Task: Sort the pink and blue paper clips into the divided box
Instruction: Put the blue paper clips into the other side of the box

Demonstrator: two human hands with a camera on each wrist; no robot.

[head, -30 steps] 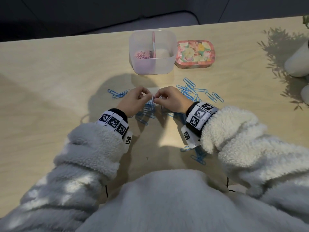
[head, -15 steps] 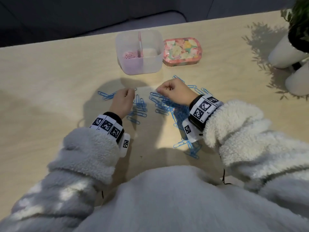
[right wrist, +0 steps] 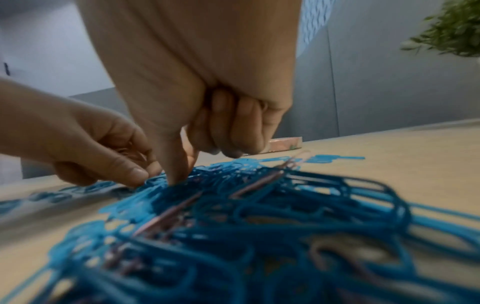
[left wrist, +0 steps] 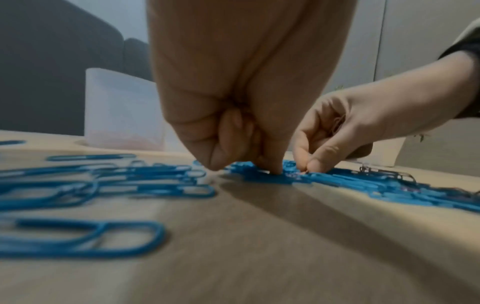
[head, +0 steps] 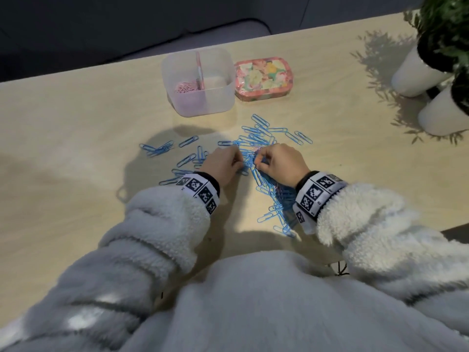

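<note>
Both hands work fingertips-down in the pile of blue paper clips [head: 256, 148]: the left hand [head: 223, 165] has curled fingers pressing the heap, its grasp unclear, and the right hand [head: 280, 162] pinches at clips just beside it. A few pink paper clips [right wrist: 255, 184] lie tangled below the right wrist, and the divided box [head: 200, 102] stands beyond both hands

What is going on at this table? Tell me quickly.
A person is sorting paper clips. Both hands work in the heap of blue clips on the table: the left hand presses its fingertips down on the clips, and the right hand picks at the heap with thumb and forefinger. A few pink clips remain mixed in. The divided box holds pink clips on its left side only.
</note>
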